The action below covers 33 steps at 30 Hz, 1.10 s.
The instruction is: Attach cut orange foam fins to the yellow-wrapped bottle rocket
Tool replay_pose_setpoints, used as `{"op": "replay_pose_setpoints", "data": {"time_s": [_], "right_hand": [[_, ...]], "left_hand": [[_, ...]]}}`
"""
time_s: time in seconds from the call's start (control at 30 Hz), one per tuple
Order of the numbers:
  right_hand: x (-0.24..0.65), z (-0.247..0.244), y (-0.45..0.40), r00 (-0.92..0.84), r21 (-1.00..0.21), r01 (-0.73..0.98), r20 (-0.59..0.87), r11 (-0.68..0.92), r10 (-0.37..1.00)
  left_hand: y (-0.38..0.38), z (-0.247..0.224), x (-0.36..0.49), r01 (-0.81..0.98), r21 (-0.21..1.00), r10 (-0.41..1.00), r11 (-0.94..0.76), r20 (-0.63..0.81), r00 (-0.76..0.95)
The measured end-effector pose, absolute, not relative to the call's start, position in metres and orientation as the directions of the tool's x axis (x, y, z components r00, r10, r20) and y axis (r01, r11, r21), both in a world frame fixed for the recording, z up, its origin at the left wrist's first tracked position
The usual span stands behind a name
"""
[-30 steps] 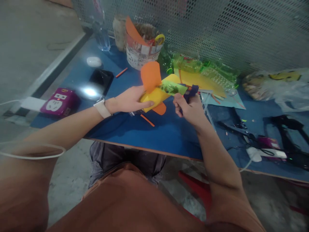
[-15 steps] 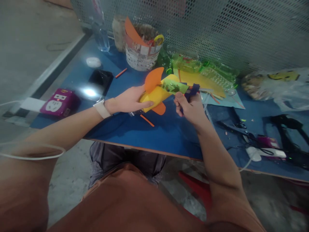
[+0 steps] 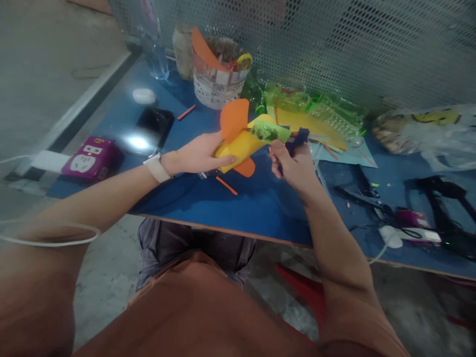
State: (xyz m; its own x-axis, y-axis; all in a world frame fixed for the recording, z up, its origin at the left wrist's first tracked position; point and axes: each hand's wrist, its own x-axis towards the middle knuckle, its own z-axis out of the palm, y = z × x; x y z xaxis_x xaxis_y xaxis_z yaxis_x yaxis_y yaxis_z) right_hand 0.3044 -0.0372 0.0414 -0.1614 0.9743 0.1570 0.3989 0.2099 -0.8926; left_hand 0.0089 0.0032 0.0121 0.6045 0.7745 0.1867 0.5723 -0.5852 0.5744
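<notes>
My left hand point(image 3: 203, 153) is wrapped round a yellow paper-covered body point(image 3: 241, 148) that has orange fins point(image 3: 235, 119) on its sides. A green patterned piece point(image 3: 268, 131) covers its right end. Against that end, my right hand point(image 3: 288, 161) is closed round a dark blue glue gun point(image 3: 297, 141), its tip pointing left toward the green piece. The exact contact at the tip is too small to tell. Below the yellow body, an orange strip point(image 3: 226, 185) lies on the blue table point(image 3: 223, 213).
Behind stand a white basket point(image 3: 219, 89) with scissors and orange paper, and green plastic bottles point(image 3: 290, 99) on paper sheets. At left are a purple power socket point(image 3: 91, 157), a black phone point(image 3: 154, 124) and a white mouse point(image 3: 144, 95). Cables and another power strip point(image 3: 420, 235) lie right.
The yellow body has turned slightly in my left hand, its upper orange fin tilting a little to the left. My right hand has barely moved.
</notes>
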Motion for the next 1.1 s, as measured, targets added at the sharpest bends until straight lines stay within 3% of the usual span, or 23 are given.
{"op": "replay_pose_setpoints", "data": {"time_s": [0.83,1.1], "right_hand": [[0.304,0.039,-0.035,-0.1,-0.903,0.383,0.168,0.194,0.981],[0.315,0.027,-0.025,0.031,-0.889,0.383,0.284,0.251,0.958]], "left_hand": [[0.003,0.011,0.01,0.594,0.539,0.775,-0.597,0.195,0.602],[0.003,0.013,0.009,0.526,0.574,0.741,-0.627,0.233,0.63]]}}
